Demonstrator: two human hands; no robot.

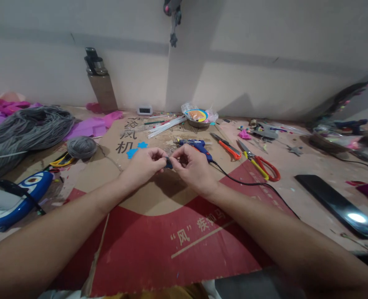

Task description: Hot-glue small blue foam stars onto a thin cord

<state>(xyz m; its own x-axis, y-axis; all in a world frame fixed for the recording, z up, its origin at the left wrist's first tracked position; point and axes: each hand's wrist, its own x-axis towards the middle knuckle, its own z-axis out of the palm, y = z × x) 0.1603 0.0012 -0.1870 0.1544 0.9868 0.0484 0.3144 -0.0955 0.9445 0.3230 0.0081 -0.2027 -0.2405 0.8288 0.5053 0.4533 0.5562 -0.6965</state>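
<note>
Both hands meet over the middle of a cardboard sheet [134, 249]. Between their fingertips is a small dark piece [169, 163], too covered to name. My left hand [146, 165] pinches it from the left, and my right hand [194, 168] pinches it from the right. Just beyond my right hand lies a blue glue gun [202, 150], its black cord running off to the right. Blue flower-shaped cutouts [142, 145] rest on the cardboard beyond my left hand.
To the right lie a utility knife [226, 146], scissors [258, 162] and a phone [339, 203]. Grey yarn [31, 128], a yarn ball [82, 147] and a blue-white object [31, 187] are on the left. Glue sticks [167, 127] and a bowl [199, 123] stand near the wall.
</note>
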